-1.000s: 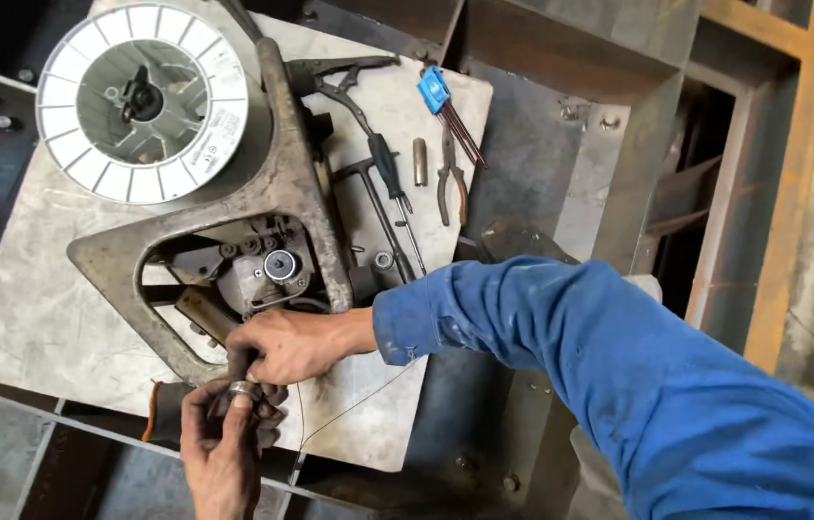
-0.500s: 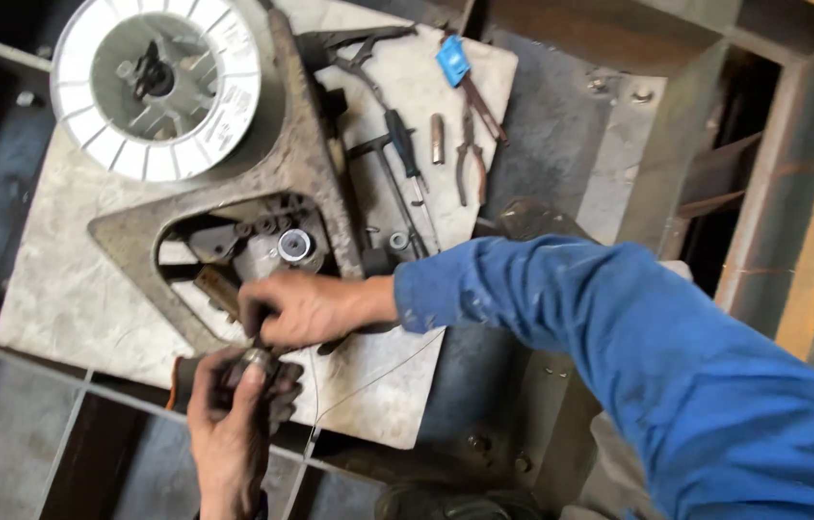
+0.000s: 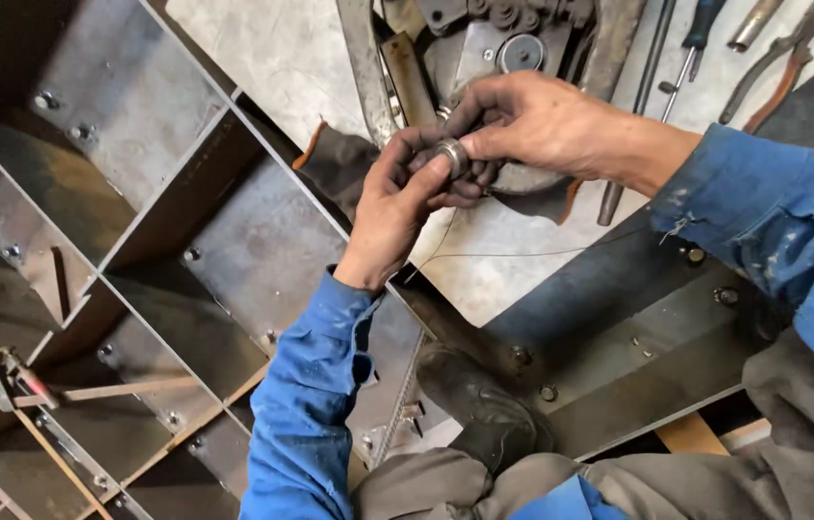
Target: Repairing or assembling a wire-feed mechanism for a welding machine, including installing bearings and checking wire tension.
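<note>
Both hands meet over the lower edge of the pale metal plate (image 3: 542, 260). Left hand (image 3: 397, 207) grips a small round metal ring part (image 3: 450, 154) between thumb and fingers, closed on it. Right hand (image 3: 547, 120) pinches the same ring from the other side, fingertips clamped on its rim. Ring sits just below the wire feeder mechanism (image 3: 503, 48), touching neither plate nor frame as far as visible. A thin wire (image 3: 513, 254) trails from under the hands across the plate. Dark leather glove (image 3: 340, 164) lies under the left hand. Screwdriver (image 3: 686, 58) and pliers (image 3: 778, 67) lie top right, apart. Dark steel grid frame (image 3: 137, 241) fills the left.
</note>
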